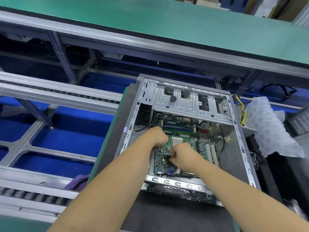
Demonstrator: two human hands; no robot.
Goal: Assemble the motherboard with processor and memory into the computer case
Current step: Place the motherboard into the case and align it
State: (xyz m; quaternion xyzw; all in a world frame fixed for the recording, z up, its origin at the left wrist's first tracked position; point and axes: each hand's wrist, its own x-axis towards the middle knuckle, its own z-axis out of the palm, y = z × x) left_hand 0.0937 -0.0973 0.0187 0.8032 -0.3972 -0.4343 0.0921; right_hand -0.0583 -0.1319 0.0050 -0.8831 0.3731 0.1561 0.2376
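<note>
Green-topped workbench and conveyor rails surround a dark mat (133,213) bearing the open computer case (240,144). No writing is legible. Inside lies the green motherboard (192,144), with memory slots (178,127) at its far edge and white expansion slots (211,152). Left hand (158,136), fingers curled, rests on the board's left edge; what it holds cannot be told. Right hand (182,156) pinches a black cable (169,159). Bubble wrap (267,124) lies just right.
</note>
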